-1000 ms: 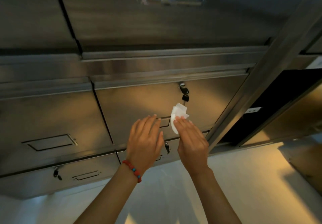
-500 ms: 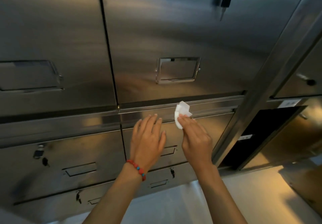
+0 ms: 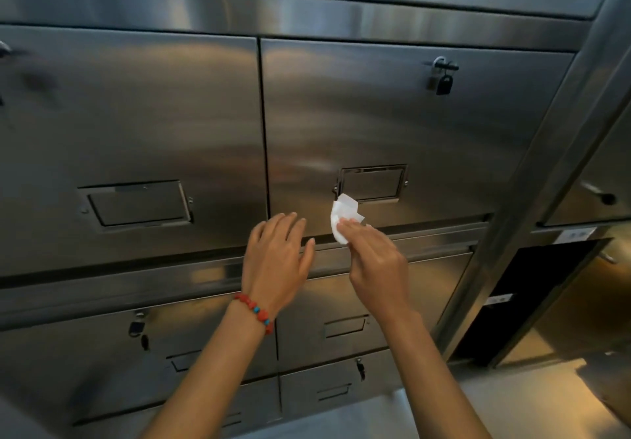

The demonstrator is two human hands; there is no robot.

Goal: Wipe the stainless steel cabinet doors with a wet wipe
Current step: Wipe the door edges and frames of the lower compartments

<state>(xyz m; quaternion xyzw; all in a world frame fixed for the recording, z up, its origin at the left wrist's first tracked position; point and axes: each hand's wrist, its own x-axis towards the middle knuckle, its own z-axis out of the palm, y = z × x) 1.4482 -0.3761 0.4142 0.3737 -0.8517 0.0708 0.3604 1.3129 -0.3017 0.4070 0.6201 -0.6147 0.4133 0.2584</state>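
Stainless steel cabinet doors (image 3: 392,124) fill the view, 2 large ones side by side in the middle row, with smaller drawers below. Low on the right-hand door, just under its framed label holder (image 3: 372,183), sits the white wet wipe (image 3: 343,218), crumpled and pinched by the fingers of the right hand (image 3: 379,268). Whether the wipe touches the steel cannot be told. Beside it, the left hand (image 3: 275,264) is raised with fingers straight and slightly spread, holding nothing, near the seam between the 2 doors; its wrist wears a red beaded bracelet (image 3: 254,312). A padlock (image 3: 442,76) hangs at the upper right corner of the right-hand door.
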